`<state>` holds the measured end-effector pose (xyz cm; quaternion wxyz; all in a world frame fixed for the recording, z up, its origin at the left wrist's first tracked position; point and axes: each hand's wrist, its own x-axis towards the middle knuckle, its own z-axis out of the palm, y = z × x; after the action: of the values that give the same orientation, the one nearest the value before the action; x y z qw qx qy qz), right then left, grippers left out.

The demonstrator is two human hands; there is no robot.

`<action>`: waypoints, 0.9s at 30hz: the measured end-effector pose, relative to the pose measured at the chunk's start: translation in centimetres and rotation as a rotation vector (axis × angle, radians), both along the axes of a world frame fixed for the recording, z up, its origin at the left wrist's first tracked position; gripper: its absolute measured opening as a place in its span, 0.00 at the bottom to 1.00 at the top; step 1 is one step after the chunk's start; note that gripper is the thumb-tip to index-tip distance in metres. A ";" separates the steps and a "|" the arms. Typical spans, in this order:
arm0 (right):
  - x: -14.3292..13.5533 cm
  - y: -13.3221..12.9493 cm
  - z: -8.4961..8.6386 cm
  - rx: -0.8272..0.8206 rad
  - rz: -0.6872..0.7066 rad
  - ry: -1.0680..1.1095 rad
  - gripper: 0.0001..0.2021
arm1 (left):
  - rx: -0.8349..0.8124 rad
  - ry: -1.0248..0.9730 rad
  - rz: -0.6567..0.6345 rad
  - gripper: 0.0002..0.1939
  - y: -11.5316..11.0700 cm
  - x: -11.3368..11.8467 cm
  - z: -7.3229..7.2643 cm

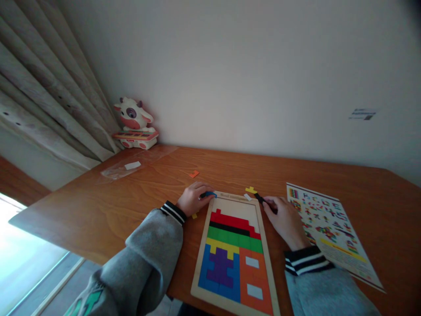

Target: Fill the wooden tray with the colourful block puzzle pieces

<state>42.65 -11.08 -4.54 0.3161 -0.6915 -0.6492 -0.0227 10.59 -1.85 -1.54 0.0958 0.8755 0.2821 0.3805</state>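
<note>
A wooden puzzle tray (pixel 201 263) lies in front of me, with its far part bare. Red (pixel 230 222), green (pixel 226 235), yellow, blue, purple (pixel 222 267) and orange pieces (pixel 256 278) fill the nearer part, along with a black strip and two white squares. At the far left corner of the tray, my left hand (pixel 194 198) is closed on a blue puzzle piece (pixel 208 194). My right hand (pixel 285 219), just right of the tray, pinches a black puzzle piece (pixel 259 199); its fingers partly cover that piece.
Beyond the tray lie a loose yellow piece (pixel 251 190), a small white piece (pixel 247 197) and an orange piece (pixel 194 174). A printed pattern sheet (pixel 332 224) is at right. Clear plastic wrap (pixel 115 170) and a cow toy (pixel 134 125) occupy the back left.
</note>
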 end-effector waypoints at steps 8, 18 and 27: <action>0.0 0.0 0.1 0.008 -0.014 0.041 0.14 | -0.119 0.046 0.192 0.11 3.0 -3.0 -0.8; 2.0 0.0 0.9 0.065 -0.156 0.343 0.23 | -0.640 -0.449 0.259 0.21 3.0 -2.7 -0.4; 5.6 -1.2 2.4 -0.314 0.157 0.409 0.23 | -0.750 -0.666 0.262 0.29 3.3 -2.1 -1.1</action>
<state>48.20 -12.31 -2.13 0.3305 -0.6698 -0.6189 0.2430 8.46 1.45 -2.64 0.4392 0.5698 0.4606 0.5199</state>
